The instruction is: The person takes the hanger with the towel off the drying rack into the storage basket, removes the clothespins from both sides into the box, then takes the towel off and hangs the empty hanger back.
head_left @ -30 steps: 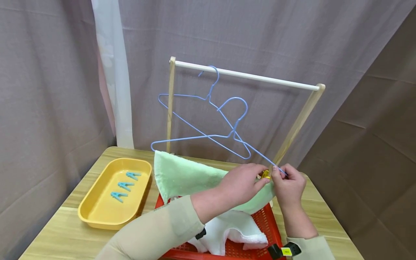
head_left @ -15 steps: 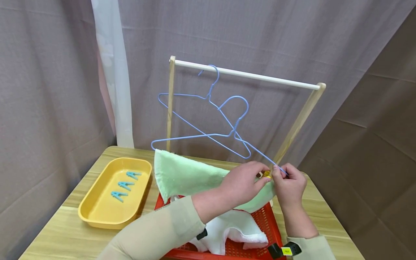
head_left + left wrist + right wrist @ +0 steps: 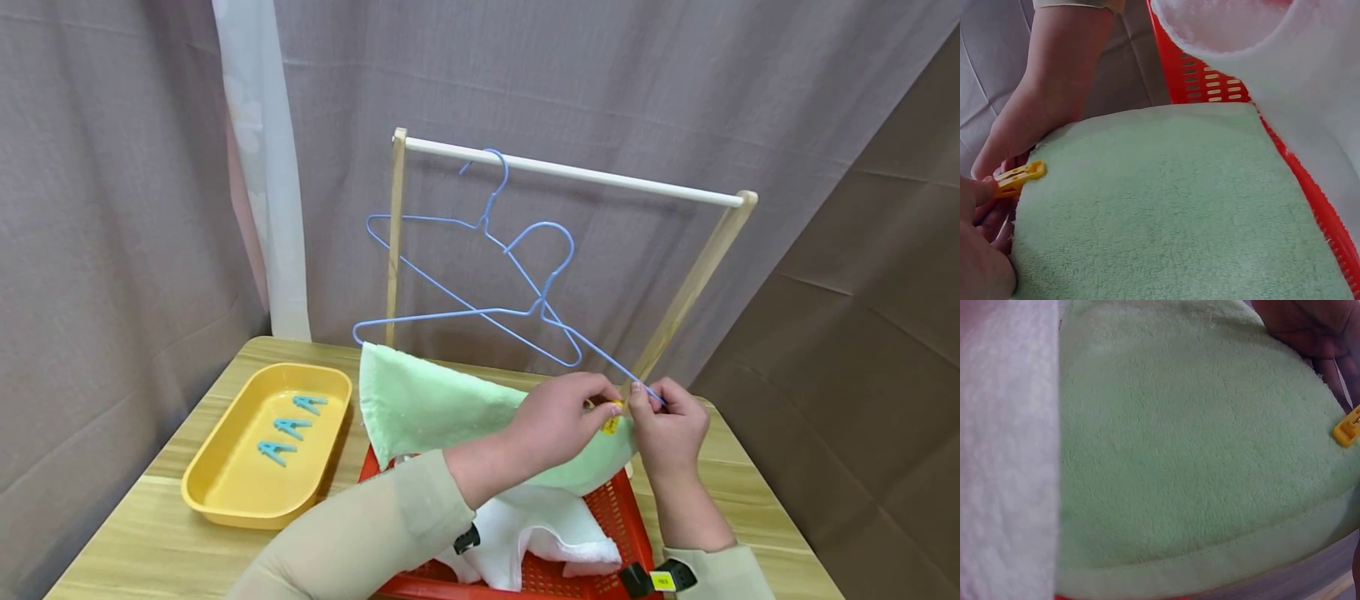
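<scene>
My left hand (image 3: pixel 562 417) pinches a yellow clothespin (image 3: pixel 612 418) at the upper right edge of a light green towel (image 3: pixel 435 408). In the left wrist view, the tip of the yellow clothespin (image 3: pixel 1032 170) overlaps the towel's edge. My right hand (image 3: pixel 670 425) grips the right end of a blue wire hanger (image 3: pixel 465 313), close beside the clothespin. The towel hangs along the hanger's lower side, its left corner up at the hanger's left end. My left hand and forearm hide part of the towel's middle.
A red basket (image 3: pixel 637 533) with a white cloth (image 3: pixel 525 529) sits below the towel. Another blue hanger (image 3: pixel 442 221) hangs from the white rod (image 3: pixel 585 175) of a wooden rack behind. To the left, a yellow tray (image 3: pixel 217 492) holds teal clothespins (image 3: pixel 288 428) on the wooden table (image 3: pixel 112 533).
The yellow clothespin has turned in my left fingers, so more of its flat side shows below the fingertips. My right hand and the hanger stay nearly still.
</scene>
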The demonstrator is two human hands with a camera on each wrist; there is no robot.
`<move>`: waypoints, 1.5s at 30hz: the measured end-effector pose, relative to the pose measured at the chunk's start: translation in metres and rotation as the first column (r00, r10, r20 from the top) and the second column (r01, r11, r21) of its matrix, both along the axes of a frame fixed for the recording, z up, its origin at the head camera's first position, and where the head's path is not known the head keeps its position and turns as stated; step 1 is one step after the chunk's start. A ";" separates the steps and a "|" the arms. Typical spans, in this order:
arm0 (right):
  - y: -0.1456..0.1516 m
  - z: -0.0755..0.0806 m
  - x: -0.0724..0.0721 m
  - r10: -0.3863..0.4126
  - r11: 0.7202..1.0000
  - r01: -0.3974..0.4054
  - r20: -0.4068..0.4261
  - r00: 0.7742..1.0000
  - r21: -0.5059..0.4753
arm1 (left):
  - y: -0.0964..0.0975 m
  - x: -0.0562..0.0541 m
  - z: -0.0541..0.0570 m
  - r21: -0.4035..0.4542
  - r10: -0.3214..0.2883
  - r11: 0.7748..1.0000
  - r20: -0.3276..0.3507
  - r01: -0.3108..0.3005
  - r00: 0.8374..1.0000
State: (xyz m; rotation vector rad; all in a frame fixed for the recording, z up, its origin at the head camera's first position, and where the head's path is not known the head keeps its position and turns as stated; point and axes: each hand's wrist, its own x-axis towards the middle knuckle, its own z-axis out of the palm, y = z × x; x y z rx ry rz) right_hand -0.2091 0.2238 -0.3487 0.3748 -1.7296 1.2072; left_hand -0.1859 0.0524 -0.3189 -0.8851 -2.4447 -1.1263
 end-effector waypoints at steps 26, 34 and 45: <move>-0.001 -0.004 -0.001 -0.003 1.000 0.004 0.019 1.000 -0.005 | -0.007 -0.003 0.000 0.238 -0.094 0.968 0.050 0.079 0.994; -0.002 -0.002 0.000 0.001 1.000 -0.001 0.016 1.000 -0.006 | -0.012 -0.002 0.001 0.219 -0.140 0.967 0.019 0.132 0.990; 0.000 -0.002 0.001 -0.008 1.000 0.008 0.038 0.999 -0.001 | -0.028 0.004 0.004 0.142 -0.109 0.983 -0.035 0.113 0.993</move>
